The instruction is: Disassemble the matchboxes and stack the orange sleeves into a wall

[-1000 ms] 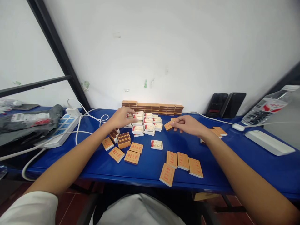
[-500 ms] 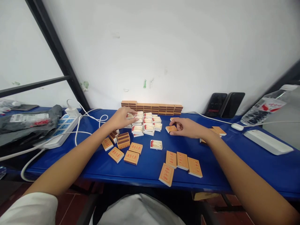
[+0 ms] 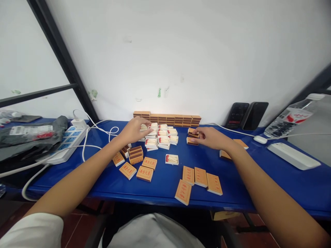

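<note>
On the blue table [image 3: 160,179] lie many orange matchboxes and a cluster of open match trays [image 3: 161,137] with red-tipped matches. My left hand [image 3: 134,130] rests at the cluster's left side, fingers curled on a tray at its edge. My right hand [image 3: 210,137] pinches an orange matchbox [image 3: 193,133] just above another box lying flat [image 3: 191,141], right of the trays. A single open tray [image 3: 172,159] lies nearer me. A row of stacked boxes [image 3: 168,119] runs along the wall.
Two groups of closed boxes [image 3: 199,181] [image 3: 137,167] lie near the front edge. A white power strip [image 3: 67,143] with cables and a dark bag [image 3: 28,134] sit left. Two phones [image 3: 245,115] lean on the wall; a white slab [image 3: 293,155], a mouse [image 3: 260,139] and a water bottle [image 3: 292,119] are right.
My right hand set one orange box flat on the table, then moved back toward the wall and closed on another box. My left hand stayed at the tray cluster.
</note>
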A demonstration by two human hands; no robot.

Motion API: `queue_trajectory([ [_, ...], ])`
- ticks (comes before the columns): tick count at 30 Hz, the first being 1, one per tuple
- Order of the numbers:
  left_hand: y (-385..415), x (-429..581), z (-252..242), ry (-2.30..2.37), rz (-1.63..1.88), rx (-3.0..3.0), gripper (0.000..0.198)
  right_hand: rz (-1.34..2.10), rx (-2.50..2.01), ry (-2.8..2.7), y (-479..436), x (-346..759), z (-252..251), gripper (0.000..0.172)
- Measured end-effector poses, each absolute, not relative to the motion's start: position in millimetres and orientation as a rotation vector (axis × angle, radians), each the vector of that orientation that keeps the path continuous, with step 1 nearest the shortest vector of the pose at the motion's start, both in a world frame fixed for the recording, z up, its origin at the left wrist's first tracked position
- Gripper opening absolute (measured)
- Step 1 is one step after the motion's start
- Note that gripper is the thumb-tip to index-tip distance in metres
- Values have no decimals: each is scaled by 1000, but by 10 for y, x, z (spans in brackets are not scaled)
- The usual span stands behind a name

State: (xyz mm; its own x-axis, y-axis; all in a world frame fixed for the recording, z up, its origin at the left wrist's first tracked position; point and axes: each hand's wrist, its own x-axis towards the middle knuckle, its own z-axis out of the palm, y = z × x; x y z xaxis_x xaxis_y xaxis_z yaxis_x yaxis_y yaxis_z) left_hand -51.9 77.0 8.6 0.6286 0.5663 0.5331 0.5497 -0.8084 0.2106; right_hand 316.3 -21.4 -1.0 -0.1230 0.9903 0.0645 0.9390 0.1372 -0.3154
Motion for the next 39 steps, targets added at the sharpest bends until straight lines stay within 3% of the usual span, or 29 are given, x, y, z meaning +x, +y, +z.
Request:
queue_trajectory([
  [6,759,-519,99,947,943,2837,28,310,-1987,-2095,-245,3517,93,37],
  [13,683,-471,125,925,941,2839,26,664,-2283,-1958,-525,4034,195,46],
  [20,641,-448,138,873,975,2867,26,756,-2496,-1989,-502,3796,162,24],
  [25,594,-422,137,838,983,2868,26,798,-2045,-2071,-526,3551,243,21],
  [29,474,-358,160,789,998,2857,25,752,-1587,-1984,-547,3246,287,44],
  [32,352,-293,165,746,959,2862,26,787,-1463,-1943,-534,2957,230,52],
  [39,124,-137,80,455,923,2892,45,638,-1318,-1963,-533,2416,-7,50],
])
